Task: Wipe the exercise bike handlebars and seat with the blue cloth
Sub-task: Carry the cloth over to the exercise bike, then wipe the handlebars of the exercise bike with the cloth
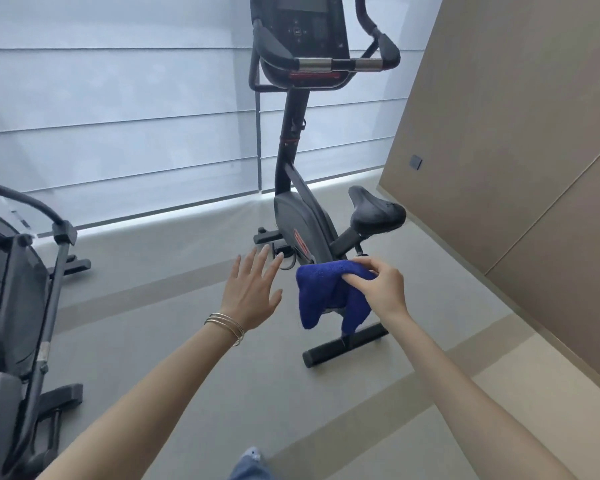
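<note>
A black exercise bike [303, 220] stands ahead of me near the window. Its handlebars [329, 64] with silver grip sensors are high up at the top, below the console. The black seat [374, 211] sits lower, to the right. My right hand [378, 285] pinches a blue cloth [326, 292] that hangs down in front of the bike's frame, below the seat and apart from it. My left hand [253, 292] is held out flat to the left of the cloth, fingers spread, holding nothing. Thin bangles ring its wrist.
Another black exercise machine [18, 289] stands at the left edge. A beige wall [516, 150] runs close along the bike's right side. White blinds [118, 116] cover the window behind. The bike's rear foot bar [343, 344] lies on the grey floor.
</note>
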`<state>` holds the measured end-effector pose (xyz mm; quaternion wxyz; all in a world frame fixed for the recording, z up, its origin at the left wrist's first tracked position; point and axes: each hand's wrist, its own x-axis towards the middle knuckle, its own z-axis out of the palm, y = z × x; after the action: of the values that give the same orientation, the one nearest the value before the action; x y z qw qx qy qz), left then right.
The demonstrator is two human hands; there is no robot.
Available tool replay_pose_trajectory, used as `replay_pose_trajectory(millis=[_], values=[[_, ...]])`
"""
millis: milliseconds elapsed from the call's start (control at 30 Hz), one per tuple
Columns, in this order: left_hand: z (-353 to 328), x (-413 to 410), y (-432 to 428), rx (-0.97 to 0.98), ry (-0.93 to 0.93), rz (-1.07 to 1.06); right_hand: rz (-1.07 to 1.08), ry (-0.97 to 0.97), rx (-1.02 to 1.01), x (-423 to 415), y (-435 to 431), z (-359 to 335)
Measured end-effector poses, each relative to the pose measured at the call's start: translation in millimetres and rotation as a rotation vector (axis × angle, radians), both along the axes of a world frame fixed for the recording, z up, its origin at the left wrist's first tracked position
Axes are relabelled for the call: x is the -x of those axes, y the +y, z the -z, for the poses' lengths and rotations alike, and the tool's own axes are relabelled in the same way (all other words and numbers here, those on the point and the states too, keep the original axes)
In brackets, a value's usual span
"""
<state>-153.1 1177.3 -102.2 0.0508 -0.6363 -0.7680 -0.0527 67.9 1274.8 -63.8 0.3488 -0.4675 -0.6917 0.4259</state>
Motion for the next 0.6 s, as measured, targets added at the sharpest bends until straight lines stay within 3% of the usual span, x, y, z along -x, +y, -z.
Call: replay_pose_trajectory(millis=[233,600], values=[[-34.0,103.4,103.2,-0.048,0.043,0.051,0.113,0.071,-0.051,88.4,85.3,-23.9],[-36.4,176.7,240.4,-0.101,0.008,0.160,0.156,0.094,-0.178,189.1,219.1,-36.4]])
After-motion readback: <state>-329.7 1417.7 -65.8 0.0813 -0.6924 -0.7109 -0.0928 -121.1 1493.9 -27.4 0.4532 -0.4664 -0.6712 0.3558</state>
